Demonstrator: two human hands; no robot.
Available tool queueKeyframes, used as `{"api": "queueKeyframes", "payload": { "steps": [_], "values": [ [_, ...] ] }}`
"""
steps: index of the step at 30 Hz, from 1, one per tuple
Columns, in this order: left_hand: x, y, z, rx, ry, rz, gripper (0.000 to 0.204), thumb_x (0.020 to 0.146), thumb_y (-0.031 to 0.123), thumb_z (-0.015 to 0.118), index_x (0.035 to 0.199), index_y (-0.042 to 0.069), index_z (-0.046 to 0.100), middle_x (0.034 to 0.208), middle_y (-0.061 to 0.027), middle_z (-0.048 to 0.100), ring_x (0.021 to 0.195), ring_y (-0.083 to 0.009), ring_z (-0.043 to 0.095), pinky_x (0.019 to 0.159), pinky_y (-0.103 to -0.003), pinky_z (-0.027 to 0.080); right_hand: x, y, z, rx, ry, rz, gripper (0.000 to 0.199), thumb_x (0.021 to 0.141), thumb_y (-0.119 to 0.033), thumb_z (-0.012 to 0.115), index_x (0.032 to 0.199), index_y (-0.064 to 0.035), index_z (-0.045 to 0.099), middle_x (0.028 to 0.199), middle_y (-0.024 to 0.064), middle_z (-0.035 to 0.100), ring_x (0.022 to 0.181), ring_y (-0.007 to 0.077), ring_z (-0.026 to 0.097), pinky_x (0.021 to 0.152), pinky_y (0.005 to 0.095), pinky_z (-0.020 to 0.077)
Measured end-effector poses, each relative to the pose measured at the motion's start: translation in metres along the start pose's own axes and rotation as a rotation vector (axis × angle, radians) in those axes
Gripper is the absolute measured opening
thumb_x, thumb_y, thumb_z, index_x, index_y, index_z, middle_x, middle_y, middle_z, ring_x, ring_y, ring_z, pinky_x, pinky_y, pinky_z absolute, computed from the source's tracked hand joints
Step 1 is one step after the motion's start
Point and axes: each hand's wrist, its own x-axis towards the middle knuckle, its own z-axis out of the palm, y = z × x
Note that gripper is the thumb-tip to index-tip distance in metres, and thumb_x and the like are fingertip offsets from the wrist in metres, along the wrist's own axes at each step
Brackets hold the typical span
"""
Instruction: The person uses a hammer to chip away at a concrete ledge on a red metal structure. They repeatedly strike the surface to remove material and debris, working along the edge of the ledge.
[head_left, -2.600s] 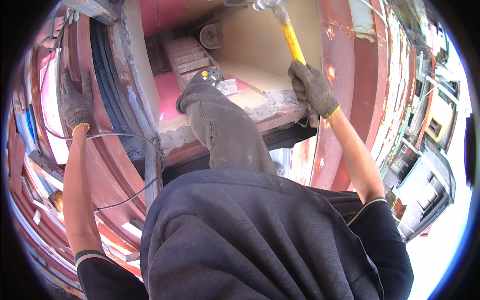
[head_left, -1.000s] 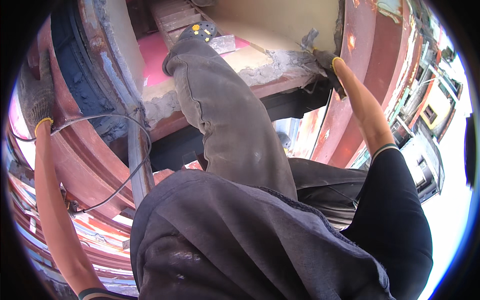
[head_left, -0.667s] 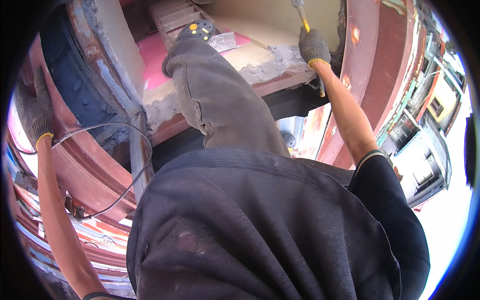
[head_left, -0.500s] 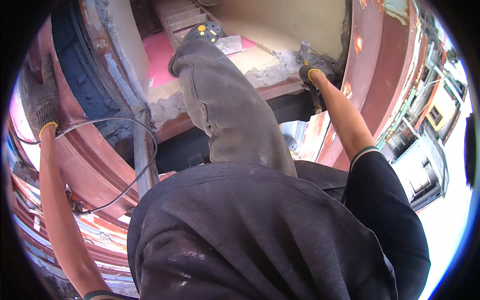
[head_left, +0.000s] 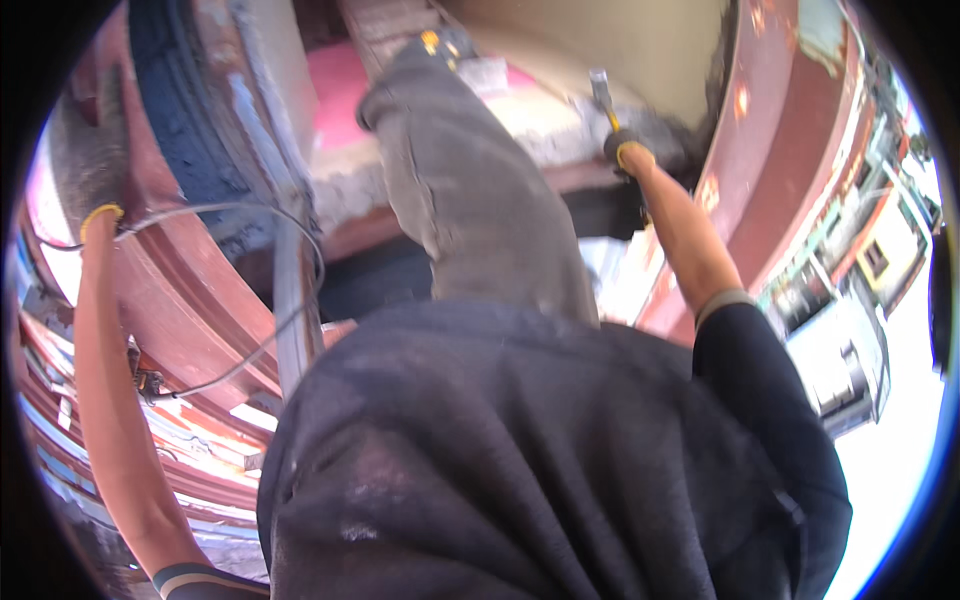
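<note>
Right hand [head_left: 622,150], in a dark glove, is closed around the handle of a hammer [head_left: 606,103]. Its metal head points away from the person, near the rough concrete edge [head_left: 560,138]; whether they touch, I cannot tell. Left hand [head_left: 90,150], also gloved, is spread against the reddish metal [head_left: 148,185], holding nothing that I can see. One trousered leg [head_left: 480,190] lies between both hands, and a cable [head_left: 230,208] curves beside the left wrist.
</note>
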Motion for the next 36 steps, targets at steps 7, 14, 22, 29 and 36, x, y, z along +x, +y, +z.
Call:
{"api": "queueKeyframes", "payload": {
  "steps": [7,14,22,29,36],
  "values": [
    [0.006,-0.003,-0.003,-0.085,0.016,0.008,0.078,0.092,0.063,0.049,0.144,0.005,0.042,0.14,-0.0219,0.05,0.128,-0.0389,0.05,0.107,-0.043,0.042,0.003,-0.069,-0.137,0.04,0.15,-0.166,0.032,0.085,-0.02,0.065,0.112,-0.006,0.055,0.089,0.0199,0.068,0.084,0.0379,0.068,0.071,0.045,0.0542],
    [0.004,-0.002,0.005,-0.216,0.073,0.069,0.082,0.09,0.066,0.05,0.145,0.006,0.041,0.143,-0.0189,0.049,0.129,-0.0378,0.05,0.106,-0.044,0.043,-0.094,-0.101,-0.235,0.434,0.496,-0.062,0.03,0.096,-0.027,0.051,0.11,-0.001,0.055,0.084,0.0182,0.059,0.072,0.0322,0.061,0.063,0.0445,0.0513],
    [0.008,-0.001,-0.009,-0.177,0.089,0.053,0.087,0.088,0.071,0.048,0.146,0.007,0.039,0.146,-0.0178,0.046,0.133,-0.0367,0.047,0.108,-0.045,0.042,-0.029,0.01,0.003,-0.083,-0.264,0.008,0.054,0.098,-0.044,0.041,0.119,0.0016,0.061,0.095,0.0224,0.067,0.091,0.0359,0.065,0.082,0.0446,0.0501],
    [0.01,-0.006,-0.028,-0.095,0.069,0.026,0.084,0.09,0.068,0.047,0.146,0.006,0.038,0.145,-0.02,0.046,0.133,-0.0366,0.046,0.109,-0.042,0.041,-0.056,-0.076,-0.169,0.508,0.156,0.037,0.06,0.098,-0.051,0.041,0.11,0.0044,0.061,0.074,0.0159,0.065,0.058,0.0294,0.062,0.061,0.0429,0.0505],
    [0.006,-0.012,-0.014,-0.114,0.002,0.051,0.081,0.091,0.065,0.048,0.146,0.007,0.037,0.144,-0.0191,0.047,0.131,-0.0359,0.048,0.108,-0.041,0.042,-0.085,-0.046,-0.061,0.419,0.362,0.233,0.048,0.097,-0.039,0.041,0.109,-0.0003,0.066,0.104,0.03,0.065,0.104,0.0463,0.062,0.088,0.0485,0.0509]
  ]
}}
